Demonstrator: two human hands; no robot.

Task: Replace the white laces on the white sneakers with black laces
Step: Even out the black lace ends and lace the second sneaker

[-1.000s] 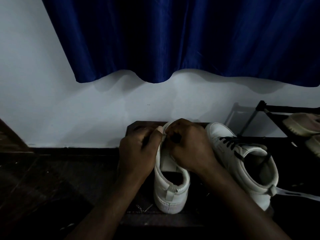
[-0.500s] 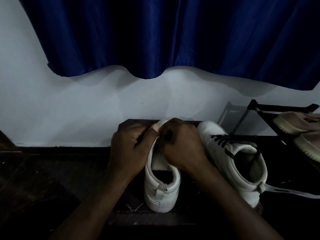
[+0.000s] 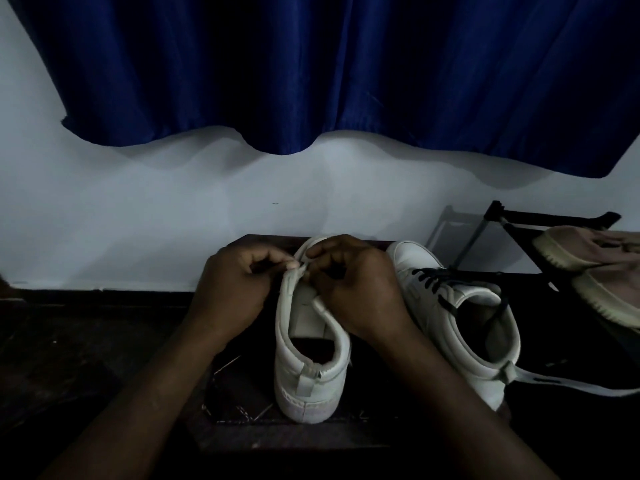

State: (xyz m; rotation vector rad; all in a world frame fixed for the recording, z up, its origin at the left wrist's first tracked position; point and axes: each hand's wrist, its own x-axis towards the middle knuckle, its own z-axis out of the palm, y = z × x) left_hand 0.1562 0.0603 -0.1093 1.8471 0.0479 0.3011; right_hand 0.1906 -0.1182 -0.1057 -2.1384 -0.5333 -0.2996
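Observation:
Two white sneakers stand heel toward me on a dark low stand. The left sneaker is between my hands. My left hand pinches its left eyelet edge near the toe. My right hand has its fingers curled over the right side of the same spot; what they hold is hidden. The dim light hides any lace there. The right sneaker carries a black lace through its eyelets. A white lace trails from its heel to the right.
A blue curtain hangs over the white wall behind. At the right stands a black shoe rack with beige shoes. The dark floor spreads to the left.
The view has shifted a little, so the shoes sit slightly lower left in frame. My fingers have moved slightly at the left sneaker's front eyelets. Both sneakers stay in place.

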